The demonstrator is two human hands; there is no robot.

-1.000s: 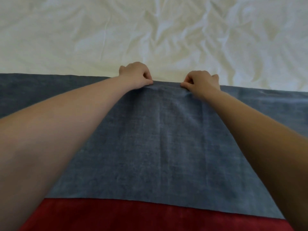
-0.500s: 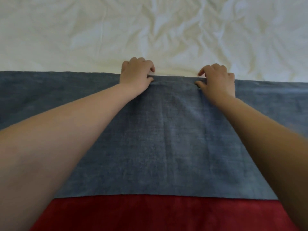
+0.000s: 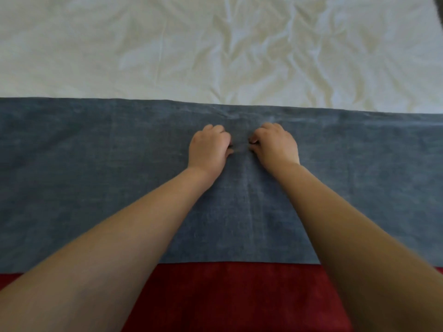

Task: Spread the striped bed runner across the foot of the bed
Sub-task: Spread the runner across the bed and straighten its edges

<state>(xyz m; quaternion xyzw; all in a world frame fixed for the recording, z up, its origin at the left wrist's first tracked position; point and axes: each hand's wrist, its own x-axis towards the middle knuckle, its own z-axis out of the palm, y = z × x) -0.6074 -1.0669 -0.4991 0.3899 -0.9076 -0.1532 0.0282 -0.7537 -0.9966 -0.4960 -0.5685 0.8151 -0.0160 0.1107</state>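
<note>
1. Currently the runner lies flat across the near part of the bed, reaching from the left border of the view to the right.
2. Its blue band is the far stripe and its red band the near one; they meet in a straight seam running left to right.
3. Beyond the runner's far edge the white sheet shows, creased and rumpled most toward the middle and right.
4. Both hands sit on the blue band near its middle, short of the far edge, with a strip of blue cloth between the knuckles and that edge.
5. The left hand is curled, fingers bent down and inward, thumb tip meeting them at the cloth, pinching a bit of runner.
6. The right hand mirrors it, fingers curled toward the left hand and nipping the cloth against the thumb.
7. The two hands are just beside each other, not touching; a narrow strip of blue cloth lies between their fingertips.
8. From that strip a faint crease runs toward the seam, and small puckers show in the cloth just beyond the knuckles.
9. Both bare forearms stretch over the red and blue bands and hide parts of the seam.
</note>
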